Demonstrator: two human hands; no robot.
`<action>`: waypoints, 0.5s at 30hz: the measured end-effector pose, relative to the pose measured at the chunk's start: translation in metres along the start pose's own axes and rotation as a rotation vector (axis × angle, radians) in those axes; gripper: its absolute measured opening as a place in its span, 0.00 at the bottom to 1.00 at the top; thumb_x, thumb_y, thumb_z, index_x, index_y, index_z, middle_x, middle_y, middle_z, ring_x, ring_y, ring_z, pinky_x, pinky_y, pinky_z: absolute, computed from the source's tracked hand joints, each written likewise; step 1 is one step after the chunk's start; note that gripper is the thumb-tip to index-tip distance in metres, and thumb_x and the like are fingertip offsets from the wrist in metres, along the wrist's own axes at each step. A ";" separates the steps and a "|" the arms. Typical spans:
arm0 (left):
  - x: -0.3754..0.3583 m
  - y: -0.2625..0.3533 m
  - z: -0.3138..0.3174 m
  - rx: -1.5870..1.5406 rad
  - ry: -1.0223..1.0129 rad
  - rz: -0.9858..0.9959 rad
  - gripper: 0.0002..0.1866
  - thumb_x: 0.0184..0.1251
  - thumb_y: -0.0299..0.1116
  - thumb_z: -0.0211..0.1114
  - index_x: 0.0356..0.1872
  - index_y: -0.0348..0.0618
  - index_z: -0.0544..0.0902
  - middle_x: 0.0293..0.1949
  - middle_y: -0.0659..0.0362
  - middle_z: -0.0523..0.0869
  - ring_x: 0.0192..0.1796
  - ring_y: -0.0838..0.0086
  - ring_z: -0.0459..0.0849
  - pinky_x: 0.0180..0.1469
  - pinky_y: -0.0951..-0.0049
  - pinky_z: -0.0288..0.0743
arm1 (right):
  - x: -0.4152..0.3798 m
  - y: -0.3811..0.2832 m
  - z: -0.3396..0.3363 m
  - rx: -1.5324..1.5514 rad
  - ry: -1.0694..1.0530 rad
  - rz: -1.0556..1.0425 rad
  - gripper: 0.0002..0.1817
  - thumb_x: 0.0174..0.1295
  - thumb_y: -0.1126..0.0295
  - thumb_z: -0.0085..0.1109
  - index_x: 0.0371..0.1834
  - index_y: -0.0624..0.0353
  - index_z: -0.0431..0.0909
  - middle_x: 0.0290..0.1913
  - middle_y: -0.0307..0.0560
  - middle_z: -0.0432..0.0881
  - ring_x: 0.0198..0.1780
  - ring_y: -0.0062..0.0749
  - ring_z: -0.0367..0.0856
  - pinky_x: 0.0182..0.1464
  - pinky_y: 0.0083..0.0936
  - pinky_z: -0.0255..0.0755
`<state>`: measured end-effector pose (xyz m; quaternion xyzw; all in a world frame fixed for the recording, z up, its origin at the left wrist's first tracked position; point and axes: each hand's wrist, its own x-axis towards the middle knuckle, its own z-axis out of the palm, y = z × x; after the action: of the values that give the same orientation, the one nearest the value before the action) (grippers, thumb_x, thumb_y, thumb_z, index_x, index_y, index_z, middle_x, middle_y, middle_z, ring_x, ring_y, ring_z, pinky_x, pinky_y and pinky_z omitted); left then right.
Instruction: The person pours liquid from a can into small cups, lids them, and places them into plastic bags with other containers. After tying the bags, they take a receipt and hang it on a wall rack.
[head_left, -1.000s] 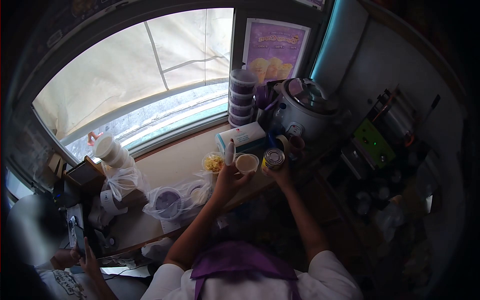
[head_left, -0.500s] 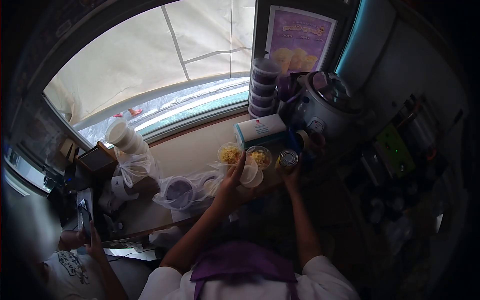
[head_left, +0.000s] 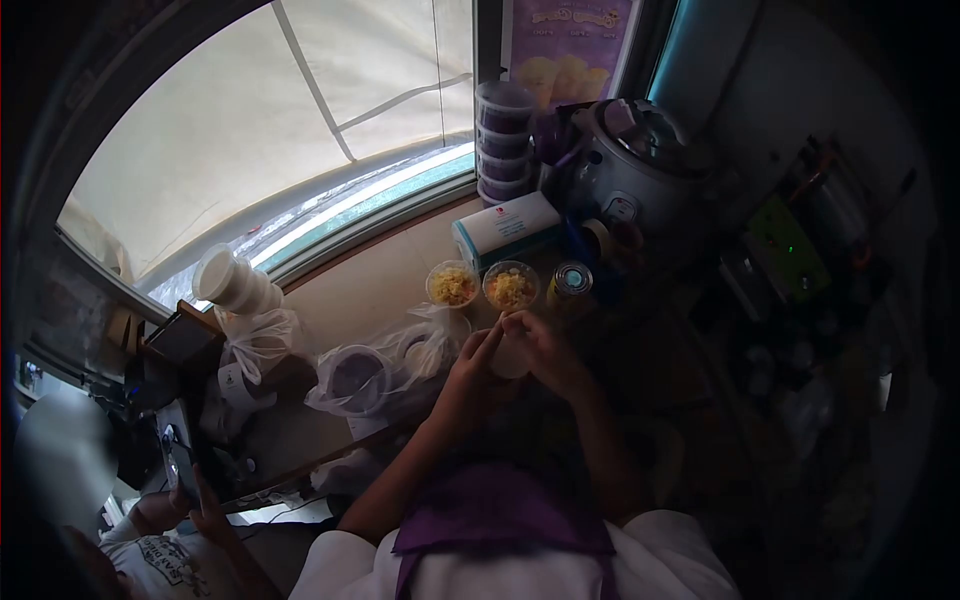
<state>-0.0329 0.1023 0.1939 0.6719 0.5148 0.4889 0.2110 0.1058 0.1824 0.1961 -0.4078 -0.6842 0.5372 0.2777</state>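
Note:
My left hand (head_left: 478, 372) is closed on the side of a clear plastic lid (head_left: 510, 360), just in front of the counter edge. From the right, my right hand (head_left: 545, 352) meets it, fingers pinched at the lid's rim. Just beyond them are two clear cups of yellow shredded food, a left cup (head_left: 453, 286) and a right cup (head_left: 511, 287). A can (head_left: 571, 281) stands upright to the right of the cups, touched by neither hand.
A white and teal box (head_left: 508, 228) lies behind the cups. Stacked purple tubs (head_left: 503, 145) and a rice cooker (head_left: 640, 150) stand at the back right. Plastic bags with a tub (head_left: 358, 381) lie left. A person (head_left: 175, 560) holds a phone (head_left: 184, 465) at lower left.
My right hand has let go of the can and moved left to the lid beside my left hand. The camera view has shifted.

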 end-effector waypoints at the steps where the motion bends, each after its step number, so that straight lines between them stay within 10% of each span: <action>1: -0.002 0.001 -0.002 -0.047 -0.031 -0.052 0.47 0.50 0.24 0.73 0.73 0.46 0.57 0.54 0.48 0.75 0.56 0.60 0.79 0.54 0.65 0.77 | 0.000 0.002 0.003 -0.025 0.004 0.013 0.25 0.72 0.47 0.41 0.48 0.60 0.76 0.37 0.50 0.82 0.41 0.28 0.83 0.41 0.26 0.75; 6: -0.011 0.008 -0.006 -0.774 0.006 -0.354 0.42 0.59 0.25 0.69 0.72 0.43 0.54 0.54 0.49 0.76 0.59 0.65 0.76 0.57 0.66 0.74 | -0.006 -0.001 0.015 0.133 0.041 0.040 0.21 0.70 0.52 0.48 0.44 0.61 0.77 0.34 0.47 0.83 0.36 0.26 0.83 0.37 0.23 0.75; 15: -0.025 0.001 -0.008 -0.904 0.031 -0.501 0.31 0.63 0.27 0.67 0.64 0.38 0.63 0.48 0.53 0.77 0.51 0.75 0.79 0.52 0.75 0.74 | -0.004 -0.002 0.032 0.269 0.160 0.014 0.16 0.68 0.57 0.54 0.31 0.59 0.72 0.24 0.41 0.77 0.27 0.17 0.75 0.27 0.19 0.68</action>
<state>-0.0388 0.0780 0.1868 0.3623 0.4004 0.6069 0.5832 0.0815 0.1627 0.1899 -0.4133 -0.5788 0.5917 0.3795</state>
